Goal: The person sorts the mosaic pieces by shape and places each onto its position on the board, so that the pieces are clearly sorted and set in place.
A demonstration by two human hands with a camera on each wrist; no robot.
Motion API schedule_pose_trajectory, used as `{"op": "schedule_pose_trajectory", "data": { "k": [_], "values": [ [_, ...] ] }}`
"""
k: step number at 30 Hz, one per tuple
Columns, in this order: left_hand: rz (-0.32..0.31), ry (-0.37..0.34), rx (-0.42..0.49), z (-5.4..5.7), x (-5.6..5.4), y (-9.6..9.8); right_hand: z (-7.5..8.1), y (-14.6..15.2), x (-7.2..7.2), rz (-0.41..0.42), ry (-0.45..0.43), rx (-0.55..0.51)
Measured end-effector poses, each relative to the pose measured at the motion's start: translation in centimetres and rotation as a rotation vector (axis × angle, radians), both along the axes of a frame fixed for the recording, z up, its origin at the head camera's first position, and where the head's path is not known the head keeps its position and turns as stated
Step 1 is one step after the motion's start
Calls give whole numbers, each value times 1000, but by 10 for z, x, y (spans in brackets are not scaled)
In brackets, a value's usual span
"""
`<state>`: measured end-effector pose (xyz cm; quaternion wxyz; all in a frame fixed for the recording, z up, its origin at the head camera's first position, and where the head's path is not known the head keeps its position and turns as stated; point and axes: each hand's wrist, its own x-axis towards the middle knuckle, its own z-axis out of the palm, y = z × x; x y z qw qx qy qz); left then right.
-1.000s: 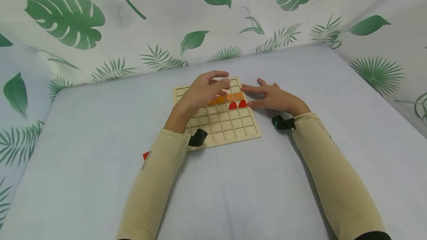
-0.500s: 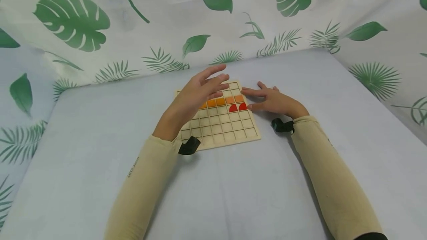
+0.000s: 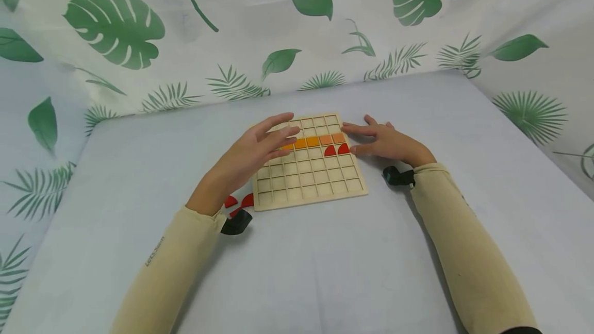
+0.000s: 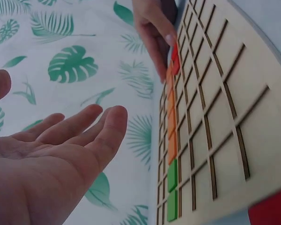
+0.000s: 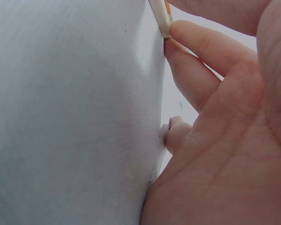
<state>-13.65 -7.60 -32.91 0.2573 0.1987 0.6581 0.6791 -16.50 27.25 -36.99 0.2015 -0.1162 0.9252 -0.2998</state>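
A pale wooden grid board (image 3: 306,179) lies mid-table. Across one row runs a line of flat orange tiles (image 3: 313,141), and below its right end sit two red quarter-round pieces (image 3: 330,151). Two green tiles (image 4: 172,176) continue the row in the left wrist view; my left hand hides them from the head. That left hand (image 3: 246,153) hovers over the board's left side, fingers loosely extended and holding nothing. My right hand (image 3: 390,143) rests beside the right edge, relaxed fingers (image 5: 196,42) against the board's side.
Several loose red pieces (image 3: 248,200) lie by the board's front left corner, partly behind the left wrist and its black camera (image 3: 236,222). A pale cloth (image 3: 287,272) covers the table. A leaf-print curtain (image 3: 223,24) stands behind it.
My left hand has moved left and toward me from over the board's middle, uncovering more orange tiles and the loose red pieces. The right hand stays at the board's edge.
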Motion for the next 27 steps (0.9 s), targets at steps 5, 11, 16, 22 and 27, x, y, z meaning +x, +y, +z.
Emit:
{"op": "schedule_pose_trajectory", "data": {
  "k": [5, 11, 16, 22, 27],
  "values": [
    [14, 6, -40, -2, 3, -14, 0, 0, 1, -8, -9, -11],
    [33, 29, -86, -5, 6, -27, -2, 1, -1, 0, 14, 3],
    [37, 50, -116, -6, 9, -33, -1, 0, 0, 2, 18, 3],
    [53, 54, -169, -9, 12, -40, -1, 1, 0, 0, 11, -8],
    [63, 55, -237, -13, 14, -50, -2, 1, 0, -2, 10, -15]
  ]
}}
